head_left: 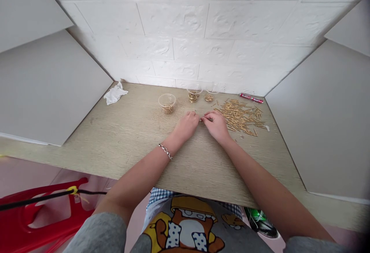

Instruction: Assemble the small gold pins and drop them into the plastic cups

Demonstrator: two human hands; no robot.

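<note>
Over the middle of the table, my left hand (187,125) is closed, its fingers bent and pressed together. Close beside it, my right hand (215,125) pinches thumb against fingertips. Whatever lies between the fingertips of the two hands is too small to name. Right of my right hand spreads a loose pile of thin gold-coloured rods (238,118). Beyond my left hand stands a see-through plastic cup (167,99) with tiny gold-coloured pieces in its bottom, and more such bits are scattered around it. Farther back are a second cup (194,94) and a third cup (210,95), both holding small gold-coloured parts.
A crumpled white tissue (115,93) lies at the back left. Near the wall at the right is a red wrapped stick-shaped packet (251,98). Grey panels (58,87) flank the table (138,133) on both sides. A red plastic chair (37,214) stands below at the left.
</note>
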